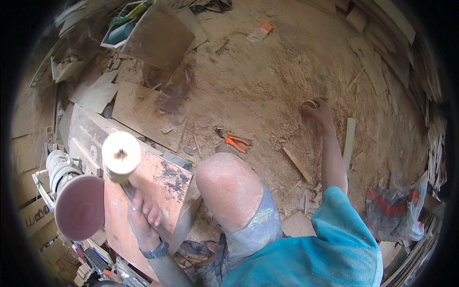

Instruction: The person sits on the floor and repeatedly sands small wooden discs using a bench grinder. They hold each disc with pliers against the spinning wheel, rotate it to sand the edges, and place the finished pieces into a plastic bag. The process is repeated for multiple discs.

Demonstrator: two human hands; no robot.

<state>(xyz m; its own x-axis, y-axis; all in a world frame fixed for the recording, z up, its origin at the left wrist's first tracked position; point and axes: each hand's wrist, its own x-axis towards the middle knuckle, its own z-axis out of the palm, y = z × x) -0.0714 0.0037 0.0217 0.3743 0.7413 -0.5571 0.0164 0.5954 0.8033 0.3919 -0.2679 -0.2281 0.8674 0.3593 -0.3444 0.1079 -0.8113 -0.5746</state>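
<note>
One round-topped pale piece (121, 154), its bright face marked by a dark spot at the centre, is held up on the left in the head view by the left hand (145, 214). The fingers are curled about the stem beneath it; because of glare and the steep angle, the exact join of stem and top can hardly be made out. A dark wristwatch (156, 250) is worn on that wrist. Below the hand, a reddish tabletop (138, 241) is seen, blotched with black near its far right corner. Just left of it, a large round reddish disc (79, 208) is mounted on a grey motor (63, 167).

On the right, the other arm is stretched far out over the floor (267, 76), which is strewn with shavings and dust. A small round wooden piece (310, 104) is gripped in the right hand (321, 114), the fingers bent closely around it.

Between the hands, orange-handled pliers (236, 142) are laid on the floor, beyond the bare knee (229, 189). A short wooden strip (296, 164) and a longer pale strip (349, 143) are seen to the right, with a crumpled plastic bag (394, 210) nearer on the far right side.
</note>
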